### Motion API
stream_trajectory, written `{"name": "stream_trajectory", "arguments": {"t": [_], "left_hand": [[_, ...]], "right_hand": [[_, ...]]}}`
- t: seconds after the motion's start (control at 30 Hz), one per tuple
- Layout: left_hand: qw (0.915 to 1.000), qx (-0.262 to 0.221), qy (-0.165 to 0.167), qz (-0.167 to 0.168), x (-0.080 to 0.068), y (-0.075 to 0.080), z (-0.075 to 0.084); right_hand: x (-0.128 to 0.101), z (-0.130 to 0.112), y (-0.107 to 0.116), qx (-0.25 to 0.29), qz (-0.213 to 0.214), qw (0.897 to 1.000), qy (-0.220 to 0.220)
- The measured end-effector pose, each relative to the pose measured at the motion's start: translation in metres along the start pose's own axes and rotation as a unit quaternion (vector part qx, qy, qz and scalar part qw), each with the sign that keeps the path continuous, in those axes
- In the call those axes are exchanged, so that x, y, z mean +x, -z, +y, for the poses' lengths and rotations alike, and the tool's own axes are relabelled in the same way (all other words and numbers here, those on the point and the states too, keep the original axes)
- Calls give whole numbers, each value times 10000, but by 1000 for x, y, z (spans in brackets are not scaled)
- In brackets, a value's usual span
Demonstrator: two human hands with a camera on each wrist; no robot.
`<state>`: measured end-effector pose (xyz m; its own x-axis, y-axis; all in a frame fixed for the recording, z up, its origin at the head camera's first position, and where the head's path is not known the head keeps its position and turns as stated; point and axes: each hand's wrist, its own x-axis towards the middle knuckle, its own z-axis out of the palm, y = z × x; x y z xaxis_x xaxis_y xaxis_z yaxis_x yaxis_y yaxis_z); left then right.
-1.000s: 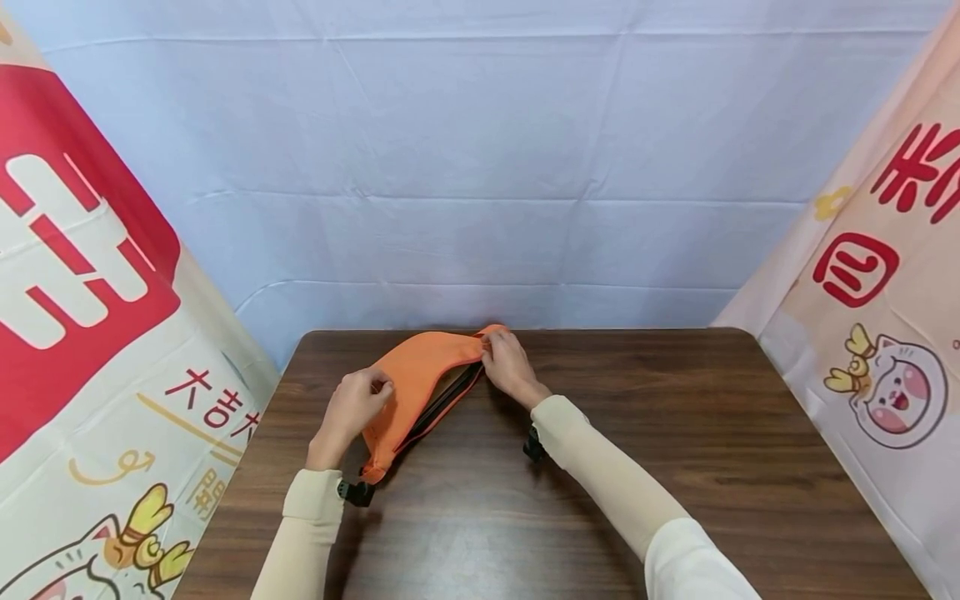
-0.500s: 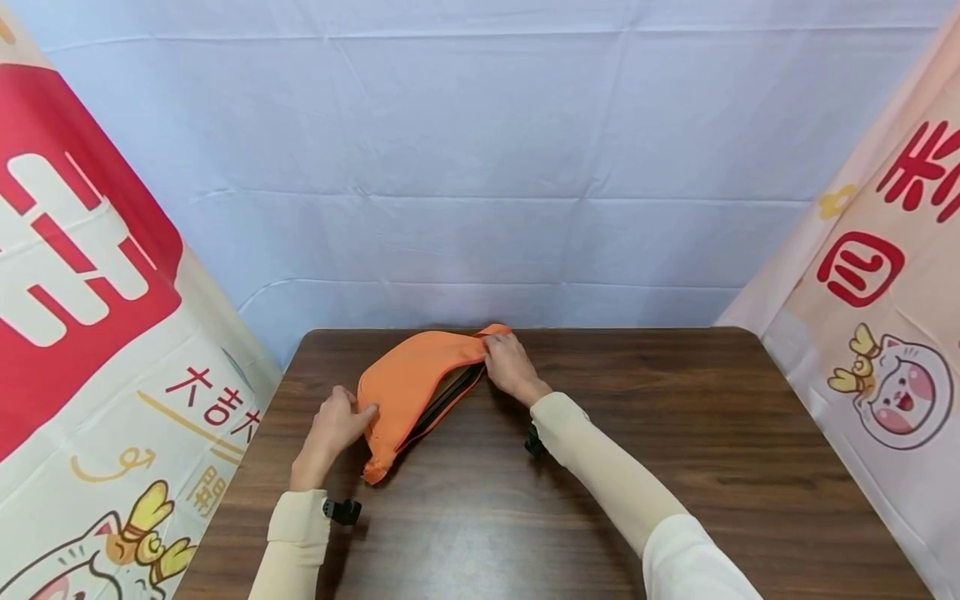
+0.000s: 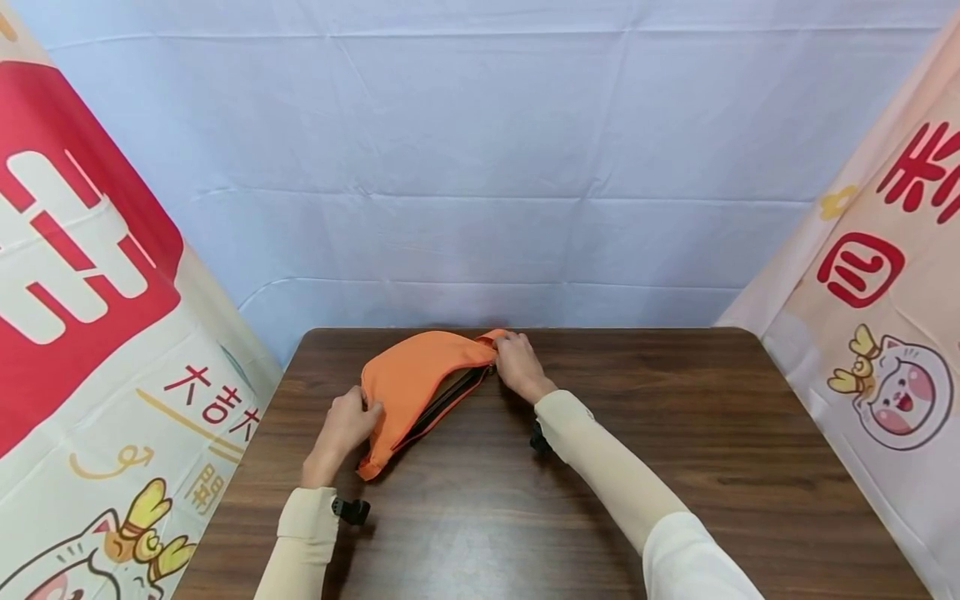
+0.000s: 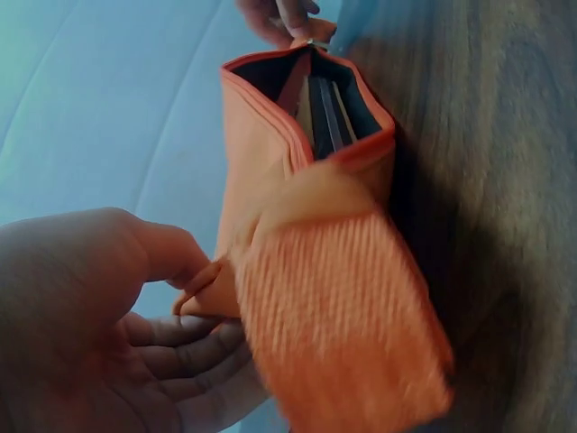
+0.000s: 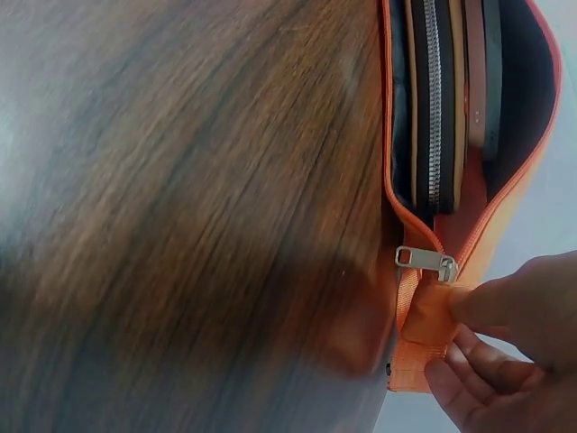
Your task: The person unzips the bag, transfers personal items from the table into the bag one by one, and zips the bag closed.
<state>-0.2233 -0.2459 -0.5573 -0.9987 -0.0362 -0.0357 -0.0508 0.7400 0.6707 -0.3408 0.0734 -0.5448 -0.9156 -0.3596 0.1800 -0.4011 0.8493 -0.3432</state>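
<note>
An orange waist bag (image 3: 408, 375) stands near the table's back left, its zipped mouth gaping toward the person. My left hand (image 3: 347, 423) pinches fabric at the bag's left edge; in the left wrist view the thumb and fingers meet on a fold beside the wide orange strap (image 4: 347, 316). At the other end, my right hand (image 3: 519, 364) pinches the tab beside the metal zip pull (image 5: 419, 259). Inside the bag, the right wrist view shows a dark zipped wallet (image 5: 435, 108) with tan edges, and a flat brown item (image 5: 476, 81) next to it.
The dark wood table (image 3: 637, 433) extends right and forward of the bag. Behind its back edge hangs a pale blue cloth (image 3: 480, 208). Printed cloths (image 3: 82, 275) flank the table. A black wrist camera (image 3: 351, 511) sits at the left cuff.
My left hand has moved from the bag's front face to its left edge and now pinches the fabric. The right hand and bag's right end have shifted slightly right.
</note>
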Motion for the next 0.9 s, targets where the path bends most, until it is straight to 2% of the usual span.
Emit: {"name": "stream_trajectory", "arguments": {"t": [0.37, 0.6, 0.9], "left_hand": [[9994, -101, -219, 262, 7, -3, 3], [9992, -172, -293, 229, 14, -6, 7], [9977, -8, -594, 316, 30, -14, 20]], "right_hand": [[-10, 14, 5, 115, -11, 9999, -58], [-28, 24, 10, 213, 135, 9997, 73], [-54, 42, 17, 215, 439, 9988, 60]]}}
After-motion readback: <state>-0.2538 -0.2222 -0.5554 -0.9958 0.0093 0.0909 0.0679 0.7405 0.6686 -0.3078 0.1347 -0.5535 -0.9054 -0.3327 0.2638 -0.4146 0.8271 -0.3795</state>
